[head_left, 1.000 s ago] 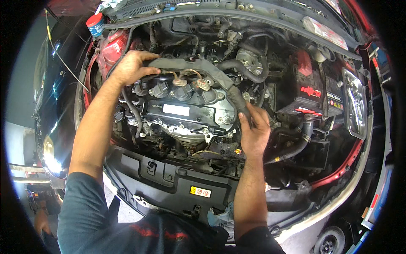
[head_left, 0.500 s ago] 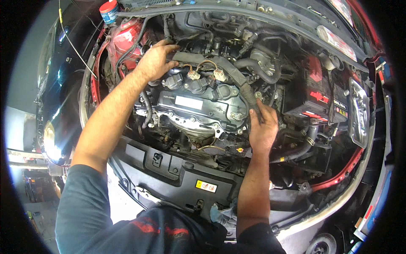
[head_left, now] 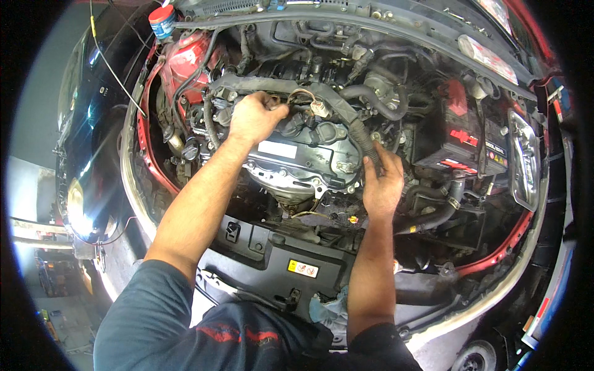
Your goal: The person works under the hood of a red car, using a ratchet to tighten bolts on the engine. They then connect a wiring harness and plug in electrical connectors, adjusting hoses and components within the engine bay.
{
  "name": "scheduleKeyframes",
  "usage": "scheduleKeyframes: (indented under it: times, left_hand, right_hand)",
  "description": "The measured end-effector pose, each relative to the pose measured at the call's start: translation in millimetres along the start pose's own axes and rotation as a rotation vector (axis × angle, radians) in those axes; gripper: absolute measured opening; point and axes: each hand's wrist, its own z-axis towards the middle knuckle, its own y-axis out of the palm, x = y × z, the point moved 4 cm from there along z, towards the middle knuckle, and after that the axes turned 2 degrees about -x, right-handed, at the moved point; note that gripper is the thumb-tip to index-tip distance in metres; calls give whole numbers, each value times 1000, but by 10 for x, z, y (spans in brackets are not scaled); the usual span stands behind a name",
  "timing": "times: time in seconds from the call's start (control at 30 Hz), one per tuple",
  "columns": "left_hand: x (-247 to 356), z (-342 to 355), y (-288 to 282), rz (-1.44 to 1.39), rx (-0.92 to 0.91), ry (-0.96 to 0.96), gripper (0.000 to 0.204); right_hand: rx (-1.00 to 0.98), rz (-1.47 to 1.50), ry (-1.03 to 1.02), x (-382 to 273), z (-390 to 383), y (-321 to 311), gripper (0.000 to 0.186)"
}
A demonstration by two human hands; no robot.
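My left hand (head_left: 260, 117) is closed around a small part at the left coils, probably a connector, mostly hidden by my fingers. Just right of it, a pale connector on thin wires (head_left: 318, 107) hangs below the dark wiring harness (head_left: 337, 100). My right hand (head_left: 383, 182) grips the harness's corrugated sleeve (head_left: 362, 139) at the right end of the engine cover (head_left: 294, 157). Black ignition coils (head_left: 325, 133) stand along the cover's rear edge.
A battery (head_left: 451, 148) and metal tray (head_left: 523, 161) are on the right. A red-lidded tub (head_left: 162, 22) sits at back left. The front plastic panel (head_left: 272, 253) holds a blue cloth (head_left: 328, 309) near my body. A dark car body (head_left: 93, 142) is at far left.
My left hand has let go of the harness's upper left stretch and moved down and right to the coil connectors. My right hand has stayed on the sleeve. The view has shifted slightly.
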Motion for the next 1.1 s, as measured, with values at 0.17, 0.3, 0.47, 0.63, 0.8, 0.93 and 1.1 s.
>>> scheduleKeyframes:
  times: [0.17, 0.3, 0.47, 0.63, 0.8, 0.93, 1.1]
  left_hand:
    - [-139, -41, -120, 20, -101, 42, 36]
    - [122, -207, -212, 197, 218, 347, 25]
    - [498, -354, 94, 60, -64, 247, 34]
    - [599, -286, 304, -29, -52, 197, 49]
    - [369, -158, 327, -285, -155, -42, 33]
    - [386, -257, 286, -629, -191, -108, 32]
    - [489, -271, 395, -919, -219, -301, 32]
  right_hand:
    - [9, 19, -7, -2, 2, -11, 37]
    - [-2, 5, 47, 32, 3, -1, 37]
    - [37, 42, 43, 35, 7, 11, 35]
    - [22, 39, 55, 26, 5, 10, 36]
    - [14, 54, 69, 16, 13, -2, 36]
    - [13, -4, 50, -4, 7, -11, 37]
    - [39, -56, 20, -42, 1, -8, 37]
